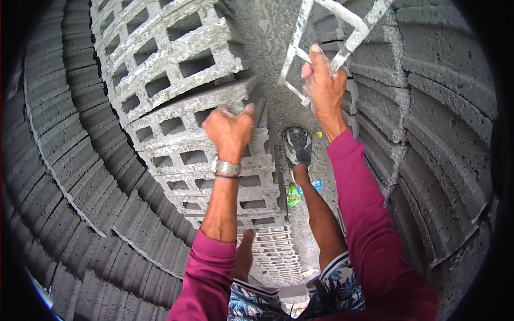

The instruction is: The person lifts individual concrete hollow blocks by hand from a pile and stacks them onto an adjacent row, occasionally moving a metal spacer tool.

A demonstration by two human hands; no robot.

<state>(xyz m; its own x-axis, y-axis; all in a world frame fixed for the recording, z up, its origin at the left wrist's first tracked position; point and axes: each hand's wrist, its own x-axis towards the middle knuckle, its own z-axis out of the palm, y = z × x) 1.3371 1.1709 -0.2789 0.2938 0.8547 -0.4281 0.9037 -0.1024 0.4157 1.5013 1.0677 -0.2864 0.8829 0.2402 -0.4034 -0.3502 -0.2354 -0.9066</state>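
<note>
My left hand, with a metal watch at the wrist, is closed on the end of a grey hollow concrete block. Its fingers curl toward one of the holes, and the thumb rests near the corner. This block sits slightly askew on the stack, with a dark gap between it and the neighbouring blocks. To the right, my right hand grips a white-painted metal frame made of joined bars. The frame hangs over the aisle beside the right-hand stack; its upper end runs out of view.
Rows of stacked grey blocks curve along the left. Another block wall rises close on the right. My foot in a dark shoe stands in the narrow concrete aisle, near a green wrapper and a blue wrapper.
</note>
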